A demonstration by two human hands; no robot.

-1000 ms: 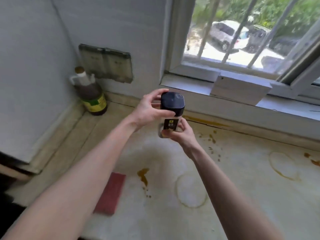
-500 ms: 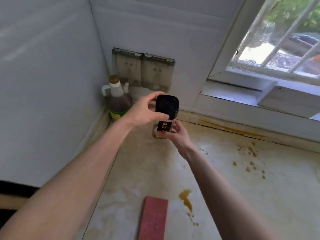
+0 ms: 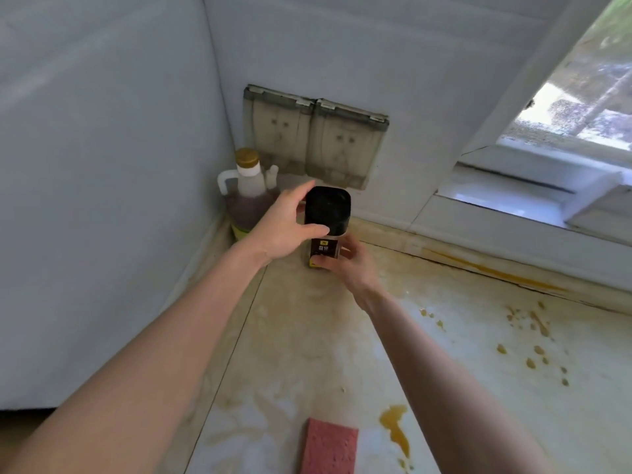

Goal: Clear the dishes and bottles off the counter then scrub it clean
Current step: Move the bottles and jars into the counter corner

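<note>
A small jar point(image 3: 323, 251) with a black square cap and a dark label is held above the stained counter point(image 3: 478, 354), near the back corner. My left hand point(image 3: 284, 230) grips its black cap from the left. My right hand point(image 3: 349, 265) holds the jar's lower body from the right. Behind them, in the corner, stands a jug-shaped bottle point(image 3: 244, 196) of dark liquid with a gold cap and a white handle. A pink sponge point(image 3: 328, 446) lies flat on the counter at the bottom of the view.
Yellow-brown spills and drips point(image 3: 393, 425) mark the counter. Two covered wall sockets point(image 3: 314, 135) sit on the back wall above the bottle. A window sill point(image 3: 513, 186) runs along the right. A grey wall closes the left side.
The view has swung left toward the corner, so the window has slid off to the right. Both hands carried the jar closer to the corner bottle, keeping the same grip.
</note>
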